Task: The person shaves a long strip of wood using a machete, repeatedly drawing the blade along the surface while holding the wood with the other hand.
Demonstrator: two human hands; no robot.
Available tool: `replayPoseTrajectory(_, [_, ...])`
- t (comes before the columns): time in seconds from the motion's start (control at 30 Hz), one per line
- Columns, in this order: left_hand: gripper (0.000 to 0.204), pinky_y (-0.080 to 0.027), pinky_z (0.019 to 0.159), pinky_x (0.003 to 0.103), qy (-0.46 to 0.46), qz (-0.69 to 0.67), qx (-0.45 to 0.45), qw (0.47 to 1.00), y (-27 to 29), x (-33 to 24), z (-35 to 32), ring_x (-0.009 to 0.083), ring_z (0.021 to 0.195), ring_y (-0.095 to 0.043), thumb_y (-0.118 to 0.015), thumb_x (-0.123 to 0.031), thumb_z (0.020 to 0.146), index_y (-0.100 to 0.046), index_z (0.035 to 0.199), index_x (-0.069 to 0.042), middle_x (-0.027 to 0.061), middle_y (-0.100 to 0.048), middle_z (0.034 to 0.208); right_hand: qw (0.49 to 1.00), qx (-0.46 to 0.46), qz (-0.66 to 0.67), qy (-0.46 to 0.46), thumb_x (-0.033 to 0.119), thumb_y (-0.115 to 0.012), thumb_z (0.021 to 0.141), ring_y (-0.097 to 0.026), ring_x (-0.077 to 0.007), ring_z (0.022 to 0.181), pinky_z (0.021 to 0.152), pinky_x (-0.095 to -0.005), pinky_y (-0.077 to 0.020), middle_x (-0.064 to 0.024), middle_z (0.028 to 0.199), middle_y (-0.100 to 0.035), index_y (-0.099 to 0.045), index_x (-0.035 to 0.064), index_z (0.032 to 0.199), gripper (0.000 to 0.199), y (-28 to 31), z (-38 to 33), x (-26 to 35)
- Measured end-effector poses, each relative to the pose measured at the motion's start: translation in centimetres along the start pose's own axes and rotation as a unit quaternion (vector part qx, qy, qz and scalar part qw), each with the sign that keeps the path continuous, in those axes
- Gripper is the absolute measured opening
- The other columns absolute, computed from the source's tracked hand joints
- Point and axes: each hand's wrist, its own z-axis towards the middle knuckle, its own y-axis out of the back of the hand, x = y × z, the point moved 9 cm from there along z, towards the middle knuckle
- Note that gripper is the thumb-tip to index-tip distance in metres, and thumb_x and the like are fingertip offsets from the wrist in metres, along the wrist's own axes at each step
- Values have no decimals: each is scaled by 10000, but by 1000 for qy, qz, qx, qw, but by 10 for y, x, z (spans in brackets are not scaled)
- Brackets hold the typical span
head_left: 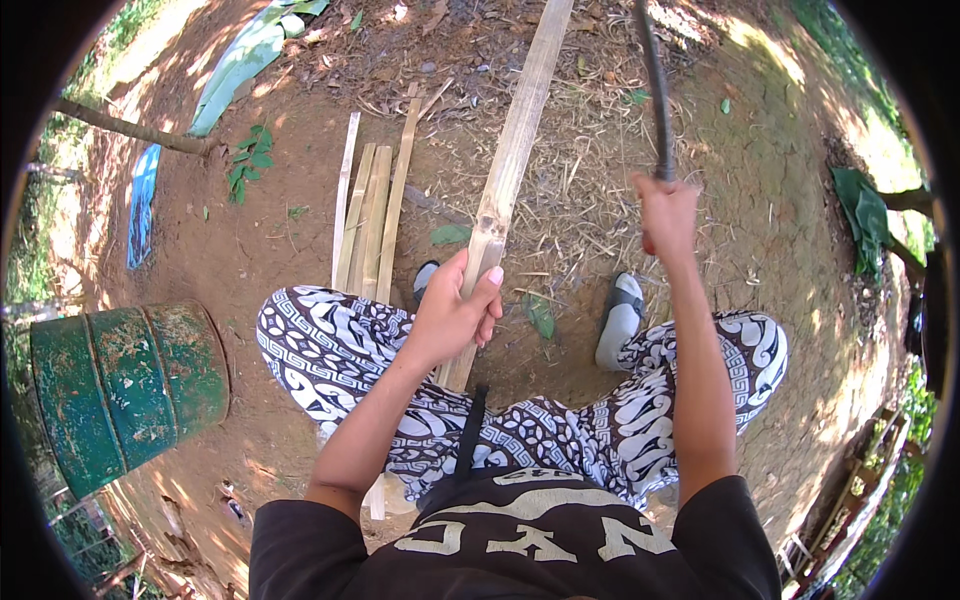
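One bamboo strip (519,130) over brown ground (760,230), within the curled left hand (455,310); in the clenched right hand (668,215), a dark tool (657,90), probably a knife; risk of cut left fingers (485,321) from a glancing stroke.

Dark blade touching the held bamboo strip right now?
No, the right hand holds the dark blade off to the right of the bamboo strip, with shavings-strewn ground showing between them.

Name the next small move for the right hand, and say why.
Probably bring the long blade toward the bamboo strip, beyond the left hand: the right hand holds it apart, off to the strip's right, while the left hand grips the strip.
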Motion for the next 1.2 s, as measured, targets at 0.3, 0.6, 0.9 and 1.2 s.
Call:
replayPoseTrajectory(0.3, [301, -515, 544, 288, -1, -27, 106, 994, -43, -19, 2, 145, 580, -613, -576, -224, 1037, -494, 1227, -6, 77, -637, 772, 926, 247, 285, -20, 251, -762, 921, -397, -48, 403, 377, -273, -295, 52, 526, -475, -557, 66, 795, 304, -69, -76, 74])
replayPoseTrajectory(0.6, [318, -449, 424, 256, 18, -116, 174, 978, -71, -38, 25, 111, 452, -523, -578, -277, 1031, -526, 1140, 17, 38, -568, 701, 972, 167, 138, 88, 292, -760, 913, -433, -97, 423, 434, -317, -346, 25, 528, -482, -562, 34, 788, 349, -22, -59, 96])
replayPoseTrajectory(0.9, [183, -395, 340, 267, 0, -125, 69, 990, -39, -25, 18, 99, 382, -475, -637, -127, 972, -500, 1015, -14, 11, -515, 591, 905, 138, -191, 354, 124, -703, 702, -569, -343, 527, 520, -434, -447, -122, 579, -556, -570, 57, 727, 151, -39, -96, 97])
replayPoseTrajectory(1.2, [113, -397, 350, 253, -29, -83, 69, 994, -24, -35, 19, 88, 397, -487, -630, -32, 935, -518, 950, -18, 15, -541, 601, 862, 121, -283, 404, 129, -727, 619, -635, -333, 585, 556, -439, -499, -91, 618, -604, -547, 86, 728, 215, -60, -100, 115])
